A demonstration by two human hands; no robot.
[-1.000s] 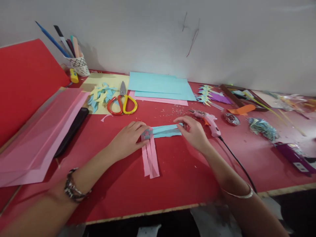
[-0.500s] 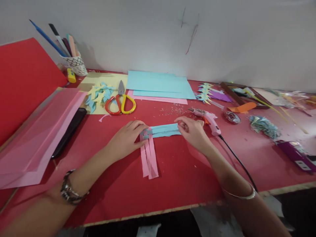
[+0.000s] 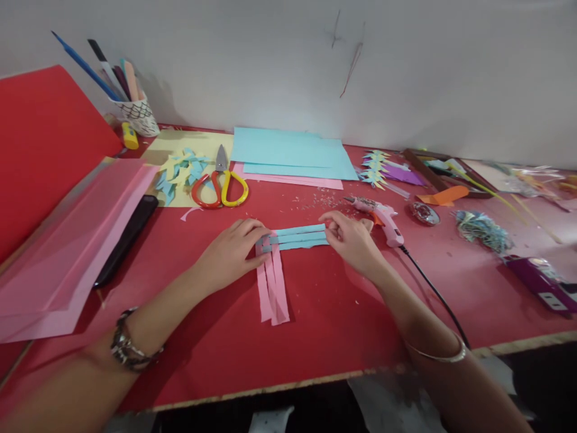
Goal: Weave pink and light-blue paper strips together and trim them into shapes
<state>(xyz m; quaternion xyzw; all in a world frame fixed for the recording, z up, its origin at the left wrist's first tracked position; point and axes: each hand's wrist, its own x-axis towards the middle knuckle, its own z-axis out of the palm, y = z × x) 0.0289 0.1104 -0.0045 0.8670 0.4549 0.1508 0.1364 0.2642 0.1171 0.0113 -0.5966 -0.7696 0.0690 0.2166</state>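
Blue paper strips [image 3: 300, 237] run sideways across pink paper strips [image 3: 274, 288], interlaced in a small checked patch [image 3: 266, 243] at their left end. My left hand [image 3: 234, 249] grips this patch, thumb on the near edge and fingers on the far edge. At the other end of the blue strips, my right hand [image 3: 351, 240] is closed with its fingertips pinching their tips. Narrow red gaps show between the blue strips. The pink ones hang toward me, loose and partly overlapping. A pink glue gun [image 3: 383, 221] lies just beyond my right hand.
Scissors [image 3: 220, 180] lie beyond my left hand, beside cut paper bits [image 3: 183, 168]. Blue sheets [image 3: 288, 147] rest by the wall. Pink sheets [image 3: 81, 240] and a black-handled tool [image 3: 128, 240] are at left. The glue gun's cord [image 3: 433, 291] trails past my right forearm.
The blue strips have spread apart, so clear gaps now show between them where they were bunched. Both hands keep nearly the same place and grip.
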